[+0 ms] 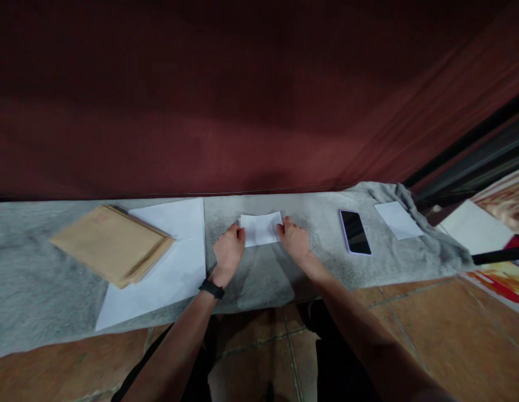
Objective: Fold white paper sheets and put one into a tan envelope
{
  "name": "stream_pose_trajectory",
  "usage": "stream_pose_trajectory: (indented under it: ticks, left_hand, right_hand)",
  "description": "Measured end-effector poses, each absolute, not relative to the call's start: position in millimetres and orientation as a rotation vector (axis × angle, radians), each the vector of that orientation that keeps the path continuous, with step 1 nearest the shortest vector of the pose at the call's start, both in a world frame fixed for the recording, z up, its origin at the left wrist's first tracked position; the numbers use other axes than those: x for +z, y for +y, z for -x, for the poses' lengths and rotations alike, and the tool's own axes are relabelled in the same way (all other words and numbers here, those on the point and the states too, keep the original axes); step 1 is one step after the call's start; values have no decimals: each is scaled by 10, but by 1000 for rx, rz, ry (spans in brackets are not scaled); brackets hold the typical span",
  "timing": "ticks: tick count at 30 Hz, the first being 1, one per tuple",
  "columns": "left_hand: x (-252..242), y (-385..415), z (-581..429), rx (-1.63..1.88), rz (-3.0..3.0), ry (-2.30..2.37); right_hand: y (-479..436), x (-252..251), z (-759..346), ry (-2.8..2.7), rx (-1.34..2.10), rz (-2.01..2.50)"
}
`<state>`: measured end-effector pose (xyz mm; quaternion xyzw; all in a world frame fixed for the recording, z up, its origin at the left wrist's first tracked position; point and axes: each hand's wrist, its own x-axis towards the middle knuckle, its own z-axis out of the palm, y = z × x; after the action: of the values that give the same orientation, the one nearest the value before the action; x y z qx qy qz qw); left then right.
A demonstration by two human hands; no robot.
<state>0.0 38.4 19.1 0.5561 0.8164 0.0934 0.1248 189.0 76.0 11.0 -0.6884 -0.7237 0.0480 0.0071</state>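
A small folded white paper [260,228] lies on the grey cloth-covered table [41,279], straight in front of me. My left hand [228,250], with a black band on its wrist, has its fingers curled at the paper's left edge and presses on it. At the right edge my right hand [293,238] does the same, fingers bent onto the paper. Both hands rest on the cloth.
A stack of brown envelopes [111,243] lies on large white sheets [171,262] at the left. A dark phone [355,231] and another folded white paper [397,219] lie to the right. A dark red curtain [242,100] hangs behind the table. Tiled floor lies below.
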Motion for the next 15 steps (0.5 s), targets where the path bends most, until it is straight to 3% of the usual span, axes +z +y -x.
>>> stream_pose_trajectory:
  ticks: [10, 15]
  left_hand:
    - [206, 385, -41, 191, -1662, 2404]
    - [197, 395, -47, 187, -1696, 2388]
  right_hand:
    - [748, 88, -1891, -2325, -44, 1908]
    - [710, -1, -1810, -2343, 186, 1604]
